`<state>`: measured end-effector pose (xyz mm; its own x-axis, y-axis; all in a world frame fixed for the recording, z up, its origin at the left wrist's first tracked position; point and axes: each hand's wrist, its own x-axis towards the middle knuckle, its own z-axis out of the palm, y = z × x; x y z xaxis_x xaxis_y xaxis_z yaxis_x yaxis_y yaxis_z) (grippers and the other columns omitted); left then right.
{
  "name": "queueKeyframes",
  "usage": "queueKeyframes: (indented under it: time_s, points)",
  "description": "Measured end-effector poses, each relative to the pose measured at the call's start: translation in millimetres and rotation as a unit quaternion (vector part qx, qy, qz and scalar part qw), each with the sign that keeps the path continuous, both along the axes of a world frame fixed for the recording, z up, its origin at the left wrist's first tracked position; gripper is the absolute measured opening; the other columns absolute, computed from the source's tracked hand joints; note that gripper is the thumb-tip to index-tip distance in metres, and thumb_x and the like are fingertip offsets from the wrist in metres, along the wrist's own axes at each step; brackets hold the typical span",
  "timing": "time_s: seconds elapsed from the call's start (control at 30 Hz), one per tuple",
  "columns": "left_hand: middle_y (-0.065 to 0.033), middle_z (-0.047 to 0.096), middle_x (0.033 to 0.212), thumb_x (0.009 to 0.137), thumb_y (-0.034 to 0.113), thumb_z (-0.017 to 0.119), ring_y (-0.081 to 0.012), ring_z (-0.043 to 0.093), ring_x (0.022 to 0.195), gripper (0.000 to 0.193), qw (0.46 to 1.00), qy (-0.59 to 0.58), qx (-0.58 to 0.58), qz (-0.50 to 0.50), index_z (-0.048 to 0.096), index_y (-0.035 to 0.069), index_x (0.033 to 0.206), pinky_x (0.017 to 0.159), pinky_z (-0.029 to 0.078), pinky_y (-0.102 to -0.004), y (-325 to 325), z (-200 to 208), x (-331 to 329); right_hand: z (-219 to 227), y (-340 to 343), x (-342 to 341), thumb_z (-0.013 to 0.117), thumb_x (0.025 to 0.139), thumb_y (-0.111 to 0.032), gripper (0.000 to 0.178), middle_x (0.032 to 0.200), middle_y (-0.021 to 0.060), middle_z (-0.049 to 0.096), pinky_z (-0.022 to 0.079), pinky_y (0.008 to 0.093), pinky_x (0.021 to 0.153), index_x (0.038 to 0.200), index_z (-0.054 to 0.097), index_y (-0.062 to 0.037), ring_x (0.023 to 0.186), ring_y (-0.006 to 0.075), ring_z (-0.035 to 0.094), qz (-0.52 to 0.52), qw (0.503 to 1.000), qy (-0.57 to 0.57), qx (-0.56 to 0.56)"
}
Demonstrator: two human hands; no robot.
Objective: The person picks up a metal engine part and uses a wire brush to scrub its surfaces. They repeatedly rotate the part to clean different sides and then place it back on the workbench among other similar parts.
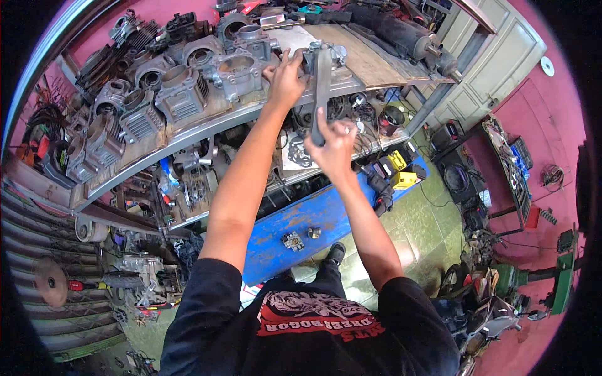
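Observation:
My right hand (337, 149) is closed round the lower end of a long, flat grey file (322, 81), with its index finger stretched along the bar. The file's far end lies over a small silver metal part (339, 52) at the edge of the upper shelf. Against the left side of that part, my left hand (286, 83) has its fingers bent and seems to steady it. The fingertips' exact contact is too small to make out. Several grey engine cylinder blocks (181, 94) stand in rows to the left of my left hand.
A wooden board (364, 59) covers the shelf's right part, near a dark exhaust muffler (401, 31). Below stands a blue bench (276, 241) bearing a small carburetor-like part (292, 240), a brass-coloured piece (314, 232), a power drill (380, 191) and yellow boxes (402, 180).

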<state>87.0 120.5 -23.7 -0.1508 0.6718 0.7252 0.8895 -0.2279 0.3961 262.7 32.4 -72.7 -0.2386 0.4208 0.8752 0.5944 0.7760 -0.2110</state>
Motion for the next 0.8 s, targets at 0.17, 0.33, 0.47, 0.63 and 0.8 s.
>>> queueKeyframes:
  time_s: [0.17, 0.33, 0.47, 0.63, 0.8]
  points:
    - [-0.0126, 0.061, 0.138, 0.074, 0.018, 0.082, -0.0291, 0.046, 0.141, 0.073, 1.000, 0.006, 0.014, -0.015, 0.054, 0.010, 0.140, 0.094, 0.029, -0.0531, -0.6, -3.5, -1.6, 14.6, 16.2, 9.7, 0.080, 0.070, -0.023, 0.065, 0.068, 0.0074, 0.064, 0.039, 0.0446, 0.093, 0.131, 0.067, -0.0053, 0.071, 0.0227, 0.061, -0.034, 0.998, 0.053, 0.030]
    - [-0.0125, 0.061, 0.139, 0.074, 0.019, 0.083, -0.0298, 0.046, 0.140, 0.073, 0.999, -0.001, 0.027, -0.025, 0.054, 0.011, 0.140, 0.095, 0.029, -0.0533, 3.6, -2.5, -2.1, 1.2, 17.4, -4.0, 0.080, 0.069, -0.023, 0.064, 0.068, 0.0079, 0.064, 0.039, 0.0435, 0.092, 0.130, 0.067, -0.0055, 0.071, 0.0233, 0.061, -0.032, 0.998, 0.059, -0.010]
    - [-0.0123, 0.061, 0.139, 0.074, 0.020, 0.083, -0.0300, 0.046, 0.141, 0.072, 1.000, 0.002, 0.009, -0.006, 0.055, 0.011, 0.140, 0.096, 0.029, -0.0547, 0.1, -1.5, -3.9, -3.0, 0.8, 3.3, 0.080, 0.068, -0.022, 0.062, 0.067, 0.0076, 0.061, 0.039, 0.0409, 0.091, 0.127, 0.070, -0.0045, 0.071, 0.0230, 0.059, -0.006, 0.997, 0.074, -0.032]
    - [-0.0108, 0.061, 0.139, 0.074, 0.021, 0.083, -0.0301, 0.046, 0.141, 0.072, 1.000, -0.001, 0.008, -0.022, 0.055, 0.011, 0.139, 0.096, 0.029, -0.0564, -1.6, 0.8, 2.1, 16.5, 16.4, -2.5, 0.079, 0.073, -0.021, 0.062, 0.071, 0.0088, 0.061, 0.039, 0.0395, 0.091, 0.131, 0.067, -0.0052, 0.073, 0.0226, 0.058, -0.058, 0.991, 0.114, -0.046]
    - [-0.0164, 0.056, 0.144, 0.073, 0.026, 0.084, -0.0330, 0.047, 0.139, 0.075, 1.000, -0.020, -0.002, -0.020, 0.055, 0.013, 0.142, 0.099, 0.027, -0.0565, -3.6, 1.7, -1.4, -2.3, -7.5, -4.1, 0.078, 0.070, -0.019, 0.061, 0.067, 0.0076, 0.060, 0.039, 0.0408, 0.090, 0.128, 0.069, -0.0034, 0.072, 0.0224, 0.059, 0.014, 0.996, 0.069, -0.061]
